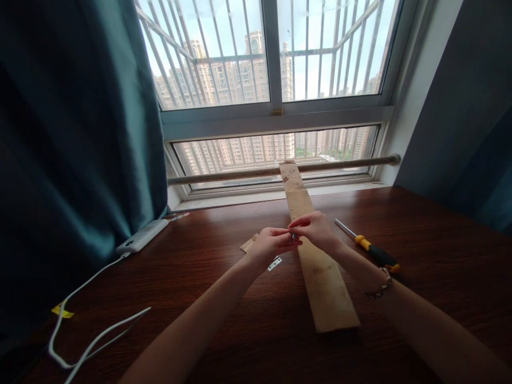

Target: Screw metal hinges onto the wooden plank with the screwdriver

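My left hand point(272, 242) and my right hand point(318, 230) meet over a long wooden board point(326, 282), fingertips touching. Between them shows a small shiny metal piece point(294, 236), perhaps a screw, too small to be sure. The left fingers are closed beneath it, and the right thumb and fingers pinch at it from above. Just below the left hand, a flat metal plate with holes point(274, 263) lies on the table. A small piece of wood point(248, 244) is partly hidden behind the left hand. To the right of my right hand rests a screwdriver point(370, 249) with a yellow and black handle.
The brown wooden table point(224, 341) reaches to the window. The board's far end leans on a horizontal rail point(240, 175). At the left are a white power strip or power bank point(143, 236), its white cable point(86, 277), a yellow scrap point(63, 311) and a blue curtain point(132, 133).
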Available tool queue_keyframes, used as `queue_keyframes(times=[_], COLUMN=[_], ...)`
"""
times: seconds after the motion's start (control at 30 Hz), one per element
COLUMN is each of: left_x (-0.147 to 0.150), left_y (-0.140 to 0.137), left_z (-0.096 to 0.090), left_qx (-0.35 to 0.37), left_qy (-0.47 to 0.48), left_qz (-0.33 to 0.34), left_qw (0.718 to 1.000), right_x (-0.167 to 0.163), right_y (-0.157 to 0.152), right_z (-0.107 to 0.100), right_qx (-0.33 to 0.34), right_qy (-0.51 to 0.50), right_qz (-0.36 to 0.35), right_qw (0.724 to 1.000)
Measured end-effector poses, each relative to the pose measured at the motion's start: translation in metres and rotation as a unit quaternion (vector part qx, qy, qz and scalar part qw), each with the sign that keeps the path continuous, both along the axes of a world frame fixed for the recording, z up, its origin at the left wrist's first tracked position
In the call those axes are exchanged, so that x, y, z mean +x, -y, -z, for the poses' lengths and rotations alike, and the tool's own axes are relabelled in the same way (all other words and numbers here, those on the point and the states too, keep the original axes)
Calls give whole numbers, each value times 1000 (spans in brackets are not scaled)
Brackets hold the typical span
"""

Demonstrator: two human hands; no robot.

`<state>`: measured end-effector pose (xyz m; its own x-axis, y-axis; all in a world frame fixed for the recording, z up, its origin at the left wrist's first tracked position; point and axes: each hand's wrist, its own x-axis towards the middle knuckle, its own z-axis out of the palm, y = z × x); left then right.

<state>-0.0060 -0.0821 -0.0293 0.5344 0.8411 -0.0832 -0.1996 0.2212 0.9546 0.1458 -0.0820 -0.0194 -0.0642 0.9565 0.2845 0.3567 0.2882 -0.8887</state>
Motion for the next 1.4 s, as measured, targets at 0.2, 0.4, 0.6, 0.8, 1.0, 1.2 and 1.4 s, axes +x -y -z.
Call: queue_keyframes(times=[0.2,0.4,0.6,0.8,1.0,1.2,1.4], left_x=[2,-13,-25,-28,-26,-25,-24], left_y=[4,-6,-18,-22,-22,-22,-20], left_z=[-8,-22,-22,-17,-15,-15,-18], left_qx=[-2,44,67,86,98,111,114], left_qy=[-31,-72,-120,-147,-177,-199,-209], left_qz=[-36,-35,-34,-15,6,25,23], left_qw=[999,996,990,985,979,973,971], right_x=[53,131,139,144,146,145,141], right_y=[-16,-55,-76,-79,-81,-79,-74], right_z=[-27,5,54,62,65,59,50], right_qx=[-57,-179,-216,-228,-208,-175,-157], right_qy=[-48,249,329,366,402,444,469], right_qz=[-24,36,-9,-67,-80,-57,-32], right_qw=[997,951,919,900,888,877,869])
